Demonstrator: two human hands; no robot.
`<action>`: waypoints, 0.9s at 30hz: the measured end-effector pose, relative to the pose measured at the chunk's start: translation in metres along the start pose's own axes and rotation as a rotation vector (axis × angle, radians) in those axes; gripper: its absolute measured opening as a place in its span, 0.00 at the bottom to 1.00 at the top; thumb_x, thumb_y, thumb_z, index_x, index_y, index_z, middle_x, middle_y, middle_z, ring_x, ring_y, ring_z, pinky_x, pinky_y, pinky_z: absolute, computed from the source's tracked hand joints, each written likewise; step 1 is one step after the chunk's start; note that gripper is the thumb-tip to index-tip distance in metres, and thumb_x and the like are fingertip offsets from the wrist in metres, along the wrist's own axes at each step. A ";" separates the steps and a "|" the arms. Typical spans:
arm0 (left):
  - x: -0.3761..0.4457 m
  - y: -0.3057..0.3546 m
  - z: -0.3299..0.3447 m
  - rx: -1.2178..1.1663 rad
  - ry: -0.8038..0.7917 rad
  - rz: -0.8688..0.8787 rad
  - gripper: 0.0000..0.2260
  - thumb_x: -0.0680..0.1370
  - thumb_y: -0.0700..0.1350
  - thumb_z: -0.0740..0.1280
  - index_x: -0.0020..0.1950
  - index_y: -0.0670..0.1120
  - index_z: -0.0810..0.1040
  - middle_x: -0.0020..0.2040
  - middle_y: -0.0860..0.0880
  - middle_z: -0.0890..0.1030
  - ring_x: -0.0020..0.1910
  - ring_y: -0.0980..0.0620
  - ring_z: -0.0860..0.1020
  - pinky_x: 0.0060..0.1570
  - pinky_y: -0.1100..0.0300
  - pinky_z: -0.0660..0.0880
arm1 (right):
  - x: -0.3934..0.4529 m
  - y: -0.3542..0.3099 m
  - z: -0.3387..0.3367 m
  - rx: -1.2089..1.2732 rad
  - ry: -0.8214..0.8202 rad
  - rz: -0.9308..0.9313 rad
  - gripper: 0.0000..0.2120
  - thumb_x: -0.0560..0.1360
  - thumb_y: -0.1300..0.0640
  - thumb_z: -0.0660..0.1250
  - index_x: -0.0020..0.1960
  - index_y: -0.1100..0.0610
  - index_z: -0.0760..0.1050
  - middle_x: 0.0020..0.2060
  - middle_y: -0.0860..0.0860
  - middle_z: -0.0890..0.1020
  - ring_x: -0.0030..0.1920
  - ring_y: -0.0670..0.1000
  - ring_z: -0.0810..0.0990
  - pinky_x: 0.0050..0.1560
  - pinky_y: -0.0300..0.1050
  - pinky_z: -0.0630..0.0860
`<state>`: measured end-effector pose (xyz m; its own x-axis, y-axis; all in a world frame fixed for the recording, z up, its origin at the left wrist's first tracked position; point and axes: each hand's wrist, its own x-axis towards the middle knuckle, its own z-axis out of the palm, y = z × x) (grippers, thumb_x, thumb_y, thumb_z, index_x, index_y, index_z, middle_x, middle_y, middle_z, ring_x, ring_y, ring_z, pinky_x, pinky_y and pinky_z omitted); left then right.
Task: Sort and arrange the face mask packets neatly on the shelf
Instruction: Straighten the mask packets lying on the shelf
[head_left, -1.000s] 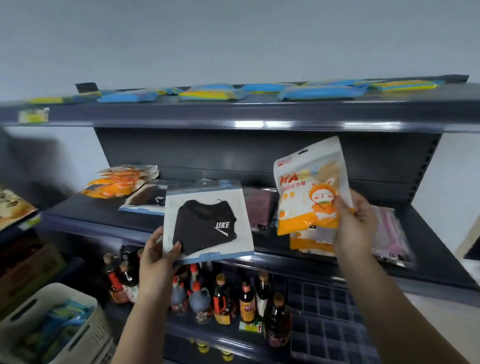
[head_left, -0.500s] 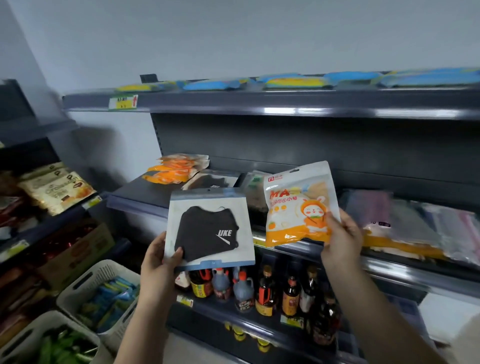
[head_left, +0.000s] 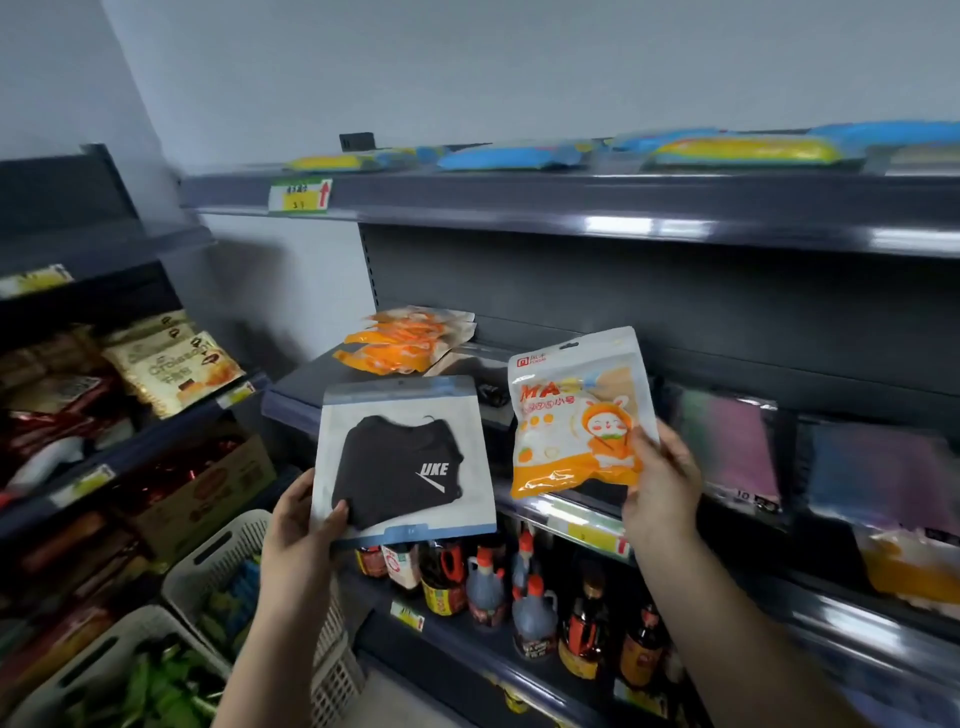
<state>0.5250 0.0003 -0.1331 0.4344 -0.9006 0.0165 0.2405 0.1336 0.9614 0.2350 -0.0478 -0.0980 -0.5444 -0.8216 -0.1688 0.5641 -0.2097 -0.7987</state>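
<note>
- The left hand (head_left: 298, 519) pinches the black mask packet (head_left: 402, 460) at its lower left corner, thumb on the front face, fingers hidden behind. The packet stands upright in front of the middle shelf (head_left: 296, 402) edge, clear of it.
- The right hand (head_left: 660, 483) pinches the orange mask packet (head_left: 576, 415) at its lower right corner, thumb on the front. The packet is upright, tilted slightly left, just beside the black one with a narrow gap between them.
- Below the packets, bottles (head_left: 524, 597) stand in a row on the lower shelf.
- On the middle shelf, a stack of orange packets (head_left: 405, 340) lies at the left end; pink and blue packets (head_left: 737, 447) lie at the right. Bare shelf surface shows at the left front corner.
- Blue and yellow packets (head_left: 514, 156) line the top shelf (head_left: 519, 200).
</note>
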 end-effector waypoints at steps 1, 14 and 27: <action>0.009 0.001 0.001 0.001 0.010 0.004 0.18 0.77 0.32 0.63 0.65 0.45 0.72 0.54 0.45 0.79 0.46 0.50 0.79 0.34 0.66 0.79 | 0.008 0.005 0.008 0.000 0.001 0.006 0.10 0.74 0.67 0.66 0.53 0.57 0.78 0.44 0.51 0.82 0.42 0.50 0.80 0.43 0.43 0.79; 0.110 0.001 -0.018 -0.016 0.101 0.058 0.19 0.76 0.31 0.62 0.66 0.44 0.72 0.61 0.38 0.77 0.53 0.45 0.77 0.40 0.63 0.80 | 0.081 0.055 0.114 0.003 -0.087 0.101 0.09 0.76 0.67 0.64 0.49 0.54 0.77 0.38 0.48 0.82 0.35 0.44 0.81 0.30 0.33 0.77; 0.234 0.040 -0.056 -0.022 0.083 0.017 0.18 0.77 0.35 0.63 0.64 0.50 0.73 0.62 0.41 0.77 0.60 0.38 0.76 0.56 0.42 0.75 | 0.111 0.112 0.225 0.072 0.020 0.219 0.09 0.76 0.66 0.63 0.55 0.60 0.76 0.47 0.55 0.81 0.41 0.49 0.80 0.41 0.42 0.79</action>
<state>0.6851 -0.1823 -0.1063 0.5084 -0.8611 0.0089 0.2508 0.1580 0.9551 0.3777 -0.2816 -0.0758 -0.4159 -0.8411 -0.3458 0.7124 -0.0651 -0.6987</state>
